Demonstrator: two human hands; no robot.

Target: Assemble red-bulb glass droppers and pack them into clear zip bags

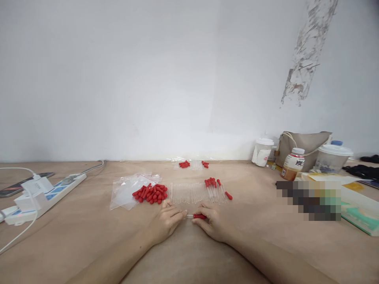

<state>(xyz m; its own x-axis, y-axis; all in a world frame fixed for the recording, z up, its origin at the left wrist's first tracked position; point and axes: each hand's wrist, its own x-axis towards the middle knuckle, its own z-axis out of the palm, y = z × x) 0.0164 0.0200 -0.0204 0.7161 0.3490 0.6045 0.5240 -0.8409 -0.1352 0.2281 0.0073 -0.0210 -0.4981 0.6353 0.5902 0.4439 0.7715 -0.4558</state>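
Low over the table, my left hand (169,221) pinches a thin clear glass dropper tube (190,216). My right hand (211,221) grips a red rubber bulb (199,216), whose open end meets the tube's end; how far the tube sits inside is hidden. Just beyond my left hand lies a heap of red rubber bulbs (150,193). A row of bare glass tubes (186,192) stretches to its right. Several droppers with bulbs on them (211,185) lie beyond my right hand, and a single red bulb (228,195) rests at their right.
Clear plastic bags (121,193) lie left of the heap. By the wall are more bagged bulbs (184,164). A power strip (56,197) with cables is at left. At right stand a paper cup (262,153), a bottle (292,165), a lidded tub (333,159) and a grey bag (304,144).
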